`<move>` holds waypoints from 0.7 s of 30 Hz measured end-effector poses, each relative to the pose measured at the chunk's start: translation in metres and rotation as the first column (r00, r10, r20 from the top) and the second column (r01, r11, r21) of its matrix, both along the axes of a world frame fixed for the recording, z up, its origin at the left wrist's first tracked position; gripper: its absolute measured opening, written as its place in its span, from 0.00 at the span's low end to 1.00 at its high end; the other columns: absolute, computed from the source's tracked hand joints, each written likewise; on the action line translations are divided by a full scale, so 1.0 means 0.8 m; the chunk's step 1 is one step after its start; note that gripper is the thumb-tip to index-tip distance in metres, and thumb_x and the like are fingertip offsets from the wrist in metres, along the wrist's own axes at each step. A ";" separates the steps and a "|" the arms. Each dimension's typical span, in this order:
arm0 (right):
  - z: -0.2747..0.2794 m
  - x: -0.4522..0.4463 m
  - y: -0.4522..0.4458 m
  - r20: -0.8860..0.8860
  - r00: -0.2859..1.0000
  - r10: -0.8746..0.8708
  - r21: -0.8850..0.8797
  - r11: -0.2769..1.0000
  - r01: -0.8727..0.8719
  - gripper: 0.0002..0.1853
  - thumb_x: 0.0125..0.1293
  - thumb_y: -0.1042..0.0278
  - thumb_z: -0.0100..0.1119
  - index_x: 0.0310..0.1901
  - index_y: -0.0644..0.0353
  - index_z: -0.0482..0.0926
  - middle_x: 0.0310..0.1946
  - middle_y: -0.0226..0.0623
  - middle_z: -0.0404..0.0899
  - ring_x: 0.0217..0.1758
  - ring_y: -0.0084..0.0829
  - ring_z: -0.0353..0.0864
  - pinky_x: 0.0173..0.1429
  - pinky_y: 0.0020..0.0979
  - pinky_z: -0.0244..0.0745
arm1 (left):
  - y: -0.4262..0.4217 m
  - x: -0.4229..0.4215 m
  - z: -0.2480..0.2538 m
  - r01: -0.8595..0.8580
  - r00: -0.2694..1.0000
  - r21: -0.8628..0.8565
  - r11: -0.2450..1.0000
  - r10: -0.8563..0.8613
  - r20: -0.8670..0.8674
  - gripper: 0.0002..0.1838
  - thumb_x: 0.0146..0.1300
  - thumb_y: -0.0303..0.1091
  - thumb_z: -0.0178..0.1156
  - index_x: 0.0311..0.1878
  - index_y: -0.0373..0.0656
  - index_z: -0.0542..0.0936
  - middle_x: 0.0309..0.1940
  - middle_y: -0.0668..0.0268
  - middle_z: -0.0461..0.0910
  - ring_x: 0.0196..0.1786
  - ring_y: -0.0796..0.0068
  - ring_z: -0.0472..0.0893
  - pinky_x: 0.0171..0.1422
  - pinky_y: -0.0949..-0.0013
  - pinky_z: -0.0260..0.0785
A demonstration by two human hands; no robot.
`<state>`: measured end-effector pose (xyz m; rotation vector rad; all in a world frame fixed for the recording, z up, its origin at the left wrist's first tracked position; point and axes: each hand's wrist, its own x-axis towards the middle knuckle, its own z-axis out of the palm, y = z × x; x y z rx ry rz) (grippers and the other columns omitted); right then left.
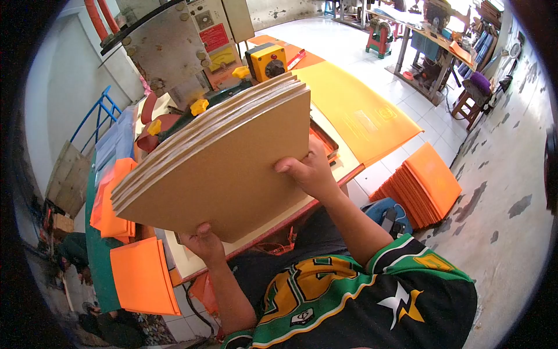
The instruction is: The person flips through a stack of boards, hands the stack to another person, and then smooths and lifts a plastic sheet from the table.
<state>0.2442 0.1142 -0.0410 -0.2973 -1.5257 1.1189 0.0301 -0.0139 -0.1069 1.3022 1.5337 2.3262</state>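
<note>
Both my hands hold a thick stack of brown boards (pixel 232 157), like hardboard or stiff cardboard, tilted up in front of me. Several layers show along its upper edge. My left hand (pixel 204 241) grips the lower edge, thumb on the near face and fingers hidden behind. On the right edge, my right hand (pixel 314 174) is closed the same way, its thumb pressed on the face. Beneath the stack lies a cream work surface (pixel 256 224) with a red edge. Behind the boards, a metal frame (pixel 324 139) is partly hidden.
A machine (pixel 165 46) with yellow knobs stands behind, beside a yellow control box (pixel 267 61). Orange sheets (pixel 144 276) lie at left; an orange stack (pixel 415 186) stands on the floor at right. A yellow-orange sheet (pixel 354 110) covers the table's right side. A wall (pixel 511 174) runs along the right.
</note>
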 end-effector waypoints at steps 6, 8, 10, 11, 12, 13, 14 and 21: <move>-0.002 0.001 0.001 0.000 0.999 0.036 -0.030 0.999 -0.036 0.26 0.52 0.61 0.70 0.48 0.68 0.73 0.39 0.34 0.78 0.43 0.20 0.74 0.47 0.25 0.70 | 0.001 -0.012 -0.020 0.031 0.995 0.072 0.997 -0.038 0.088 0.16 0.56 0.42 0.59 0.37 0.37 0.73 0.34 0.68 0.72 0.40 0.74 0.73 0.47 0.69 0.65; 0.002 -0.006 -0.003 -0.054 0.998 0.011 -0.028 1.000 -0.012 0.21 0.52 0.61 0.69 0.42 0.67 0.75 0.36 0.33 0.78 0.39 0.21 0.74 0.44 0.24 0.69 | 0.001 -0.008 -0.019 0.047 0.981 0.092 0.995 -0.063 0.183 0.13 0.55 0.37 0.58 0.37 0.37 0.73 0.33 0.68 0.72 0.39 0.74 0.73 0.47 0.69 0.65; 0.001 -0.004 -0.004 -0.106 0.994 -0.019 -0.028 0.999 0.016 0.17 0.52 0.60 0.68 0.35 0.66 0.77 0.33 0.31 0.78 0.36 0.21 0.75 0.41 0.24 0.68 | 0.000 0.004 -0.002 0.023 0.972 0.088 0.996 -0.043 0.233 0.10 0.51 0.30 0.53 0.36 0.37 0.72 0.32 0.70 0.71 0.39 0.74 0.72 0.48 0.69 0.65; -0.001 -0.001 -0.001 -0.056 0.998 0.012 -0.037 0.999 -0.014 0.23 0.51 0.61 0.69 0.43 0.67 0.74 0.36 0.33 0.79 0.40 0.21 0.75 0.45 0.25 0.69 | -0.001 0.000 -0.006 0.030 0.971 0.084 0.996 -0.049 0.234 0.10 0.51 0.30 0.53 0.36 0.37 0.72 0.32 0.70 0.71 0.39 0.74 0.72 0.48 0.69 0.65; -0.002 0.001 0.001 -0.007 0.999 0.044 -0.047 0.998 -0.044 0.30 0.50 0.63 0.71 0.52 0.68 0.71 0.40 0.36 0.80 0.44 0.21 0.75 0.49 0.25 0.70 | -0.004 -0.007 -0.012 0.045 0.973 0.062 0.997 -0.058 0.225 0.11 0.54 0.34 0.56 0.37 0.37 0.72 0.32 0.70 0.71 0.39 0.75 0.72 0.48 0.69 0.65; -0.003 0.002 0.002 -0.007 0.999 0.039 -0.051 0.998 -0.039 0.30 0.50 0.63 0.71 0.52 0.68 0.71 0.40 0.36 0.80 0.44 0.21 0.75 0.49 0.25 0.70 | -0.005 -0.012 -0.017 0.058 0.974 0.040 0.998 -0.065 0.217 0.14 0.57 0.38 0.59 0.37 0.37 0.72 0.33 0.70 0.71 0.38 0.75 0.72 0.49 0.69 0.65; -0.004 0.002 0.003 0.003 1.000 0.016 -0.024 1.000 -0.016 0.30 0.50 0.63 0.71 0.53 0.67 0.71 0.40 0.37 0.80 0.44 0.21 0.76 0.49 0.26 0.70 | -0.004 -0.014 -0.023 0.061 0.974 0.036 0.998 -0.067 0.218 0.14 0.57 0.38 0.59 0.37 0.37 0.72 0.33 0.70 0.71 0.38 0.75 0.72 0.49 0.69 0.65; -0.004 0.001 0.004 0.006 1.000 0.004 -0.015 1.000 -0.003 0.30 0.50 0.63 0.71 0.53 0.67 0.71 0.41 0.38 0.80 0.45 0.22 0.76 0.49 0.26 0.71 | 0.002 0.002 -0.008 -0.043 0.999 0.038 0.998 0.042 0.033 0.31 0.52 0.62 0.60 0.35 0.37 0.72 0.33 0.69 0.73 0.39 0.77 0.73 0.48 0.70 0.66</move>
